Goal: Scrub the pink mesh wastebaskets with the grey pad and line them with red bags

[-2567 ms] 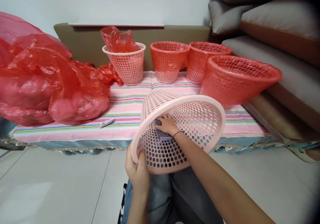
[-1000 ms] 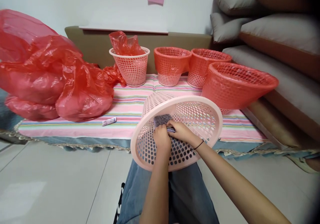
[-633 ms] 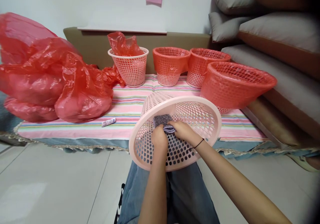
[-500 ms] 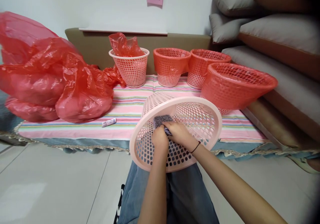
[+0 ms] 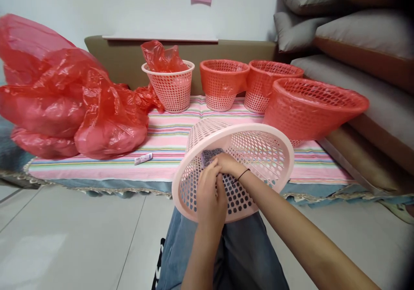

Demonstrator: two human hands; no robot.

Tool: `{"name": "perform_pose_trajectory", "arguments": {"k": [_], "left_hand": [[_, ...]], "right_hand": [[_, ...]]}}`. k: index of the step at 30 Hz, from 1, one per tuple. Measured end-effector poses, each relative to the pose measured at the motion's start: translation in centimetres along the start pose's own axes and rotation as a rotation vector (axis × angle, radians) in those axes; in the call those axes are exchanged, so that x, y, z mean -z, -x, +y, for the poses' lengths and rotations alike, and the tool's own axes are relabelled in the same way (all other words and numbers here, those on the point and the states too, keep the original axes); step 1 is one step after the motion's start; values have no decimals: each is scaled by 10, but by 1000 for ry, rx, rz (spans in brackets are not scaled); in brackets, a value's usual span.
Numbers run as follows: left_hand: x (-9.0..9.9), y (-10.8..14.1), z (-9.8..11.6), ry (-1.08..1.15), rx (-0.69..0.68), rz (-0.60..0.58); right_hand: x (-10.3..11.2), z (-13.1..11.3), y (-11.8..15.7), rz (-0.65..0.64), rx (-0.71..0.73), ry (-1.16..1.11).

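Observation:
A pale pink perforated plastic basket (image 5: 286,152) lies tilted on my lap, its wide mouth facing me. Inside it, my right hand (image 5: 226,164) is closed on a grey-purple sponge (image 5: 210,155), with a dark band around that wrist. The sponge's lower part is hidden behind my fingers. My left hand (image 5: 211,195) is at the basket's mouth, its fingers stretched out and touching the right hand, thumb apart. I see nothing held in the left hand.
Filled red plastic bags (image 5: 106,122) lie on the left of the striped cloth (image 5: 168,139), near a small white tube-like packet (image 5: 143,158). Behind stand a basket with a red bag (image 5: 171,87) and red-lined baskets (image 5: 224,79). Grey cushions (image 5: 362,35) are stacked at right.
My left hand has drawn back toward me from the sponge, and its fingers have straightened. The right hand stays at the sponge. The view has shifted slightly.

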State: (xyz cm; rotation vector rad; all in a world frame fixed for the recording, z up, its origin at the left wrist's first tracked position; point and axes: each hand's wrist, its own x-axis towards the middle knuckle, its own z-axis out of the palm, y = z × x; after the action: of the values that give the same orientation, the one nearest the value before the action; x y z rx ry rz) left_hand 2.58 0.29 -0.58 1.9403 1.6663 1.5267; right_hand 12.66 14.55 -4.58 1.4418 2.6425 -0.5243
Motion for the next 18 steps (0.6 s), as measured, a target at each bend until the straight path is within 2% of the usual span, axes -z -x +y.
{"name": "perform_pose_trajectory", "arguments": {"k": [1, 2, 4, 6, 8, 11, 13, 15, 18], "left_hand": [[12, 1, 3, 15, -82, 154], [23, 2, 5, -16, -97, 307], [43, 0, 0, -82, 13, 541], [57, -2, -11, -58, 110, 656], [65, -1, -26, -26, 126, 616], [64, 5, -47, -37, 98, 355], [58, 11, -55, 8, 107, 231], [49, 16, -61, 80, 148, 234], [38, 22, -65, 128, 207, 313]], "right_hand": [[3, 0, -2, -16, -2, -7], [6, 0, -3, -26, 0, -15], [12, 0, -5, -44, 4, -29], [18, 1, -7, -59, 7, -39], [22, 3, -10, -66, 13, -51], [24, 3, -15, -45, 11, -67], [21, 2, -17, -7, 1, -72], [14, 0, -17, 16, -3, -77], [-1, -2, -15, 18, -11, -78]]}}
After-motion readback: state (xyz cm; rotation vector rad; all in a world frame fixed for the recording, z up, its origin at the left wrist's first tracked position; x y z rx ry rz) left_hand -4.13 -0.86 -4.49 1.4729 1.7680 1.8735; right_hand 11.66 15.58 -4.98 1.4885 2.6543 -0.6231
